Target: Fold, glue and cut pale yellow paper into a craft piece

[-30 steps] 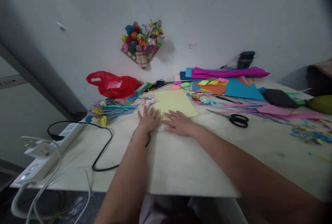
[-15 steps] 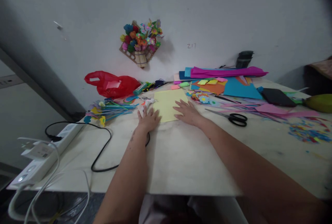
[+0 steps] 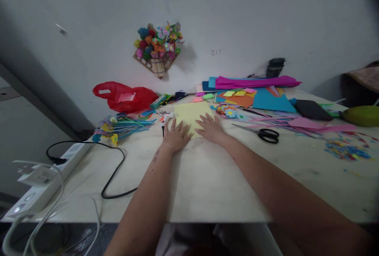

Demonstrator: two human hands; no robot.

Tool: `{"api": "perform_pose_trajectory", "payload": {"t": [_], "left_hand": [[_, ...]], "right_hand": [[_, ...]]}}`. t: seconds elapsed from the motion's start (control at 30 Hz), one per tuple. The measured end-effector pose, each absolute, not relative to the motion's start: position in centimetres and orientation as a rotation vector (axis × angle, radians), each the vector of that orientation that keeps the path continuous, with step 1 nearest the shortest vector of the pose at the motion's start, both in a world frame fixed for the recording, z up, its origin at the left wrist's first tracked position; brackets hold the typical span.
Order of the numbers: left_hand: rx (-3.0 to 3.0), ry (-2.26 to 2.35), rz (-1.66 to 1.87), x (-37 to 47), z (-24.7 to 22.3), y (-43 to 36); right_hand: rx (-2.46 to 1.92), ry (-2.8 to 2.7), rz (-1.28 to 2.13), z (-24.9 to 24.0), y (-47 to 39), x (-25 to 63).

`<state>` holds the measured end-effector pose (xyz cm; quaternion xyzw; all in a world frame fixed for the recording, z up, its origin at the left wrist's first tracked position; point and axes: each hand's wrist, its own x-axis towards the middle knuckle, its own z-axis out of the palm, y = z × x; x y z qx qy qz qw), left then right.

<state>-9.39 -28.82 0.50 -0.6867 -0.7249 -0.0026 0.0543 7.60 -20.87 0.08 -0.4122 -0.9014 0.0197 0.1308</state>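
A pale yellow sheet (image 3: 192, 113) lies flat on the white table in front of me. My left hand (image 3: 177, 135) rests on its lower left part, fingers spread. On its right side lies my right hand (image 3: 211, 129), also flat with the fingers apart. Neither hand grips anything. Just left of the sheet is a white glue gun (image 3: 168, 118), partly hidden behind my left hand. Black-handled scissors (image 3: 268, 135) lie to the right of my right hand, blades pointing left.
A red plastic bag (image 3: 124, 97) and craft flowers (image 3: 118, 127) are at the left. Coloured sheets (image 3: 272, 100) and a magenta roll (image 3: 257, 82) lie at the back right. A black cable (image 3: 114, 177) runs to a power strip (image 3: 41, 187). Paper scraps (image 3: 346, 150) are scattered far right.
My left hand has moved right, further onto the yellow sheet and closer to my right hand. More of the glue gun shows. The whole view has shifted slightly.
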Motion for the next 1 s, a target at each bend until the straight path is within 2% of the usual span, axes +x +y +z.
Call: {"api": "perform_pose_trajectory", "payload": {"t": [0.17, 0.4, 0.67, 1.0], "left_hand": [[-2.114, -2.268, 0.040, -9.8, 0.3, -28.6], [-2.098, -2.219, -0.006, -10.4, 0.6, -28.6], [-2.442, -1.974, -0.231, -9.1, 0.0, -28.1], [-2.472, -2.027, -0.114, -8.5, -0.6, -27.7]], "right_hand": [[-1.077, -2.603, 0.248, 1.5, -19.6, 10.0], [-0.852, -2.778, 0.161, 2.2, -20.1, 10.5], [-0.868, -2.847, 0.250, 2.2, -20.2, 9.9], [-0.816, -2.833, 0.273, 1.6, -19.7, 9.9]]}}
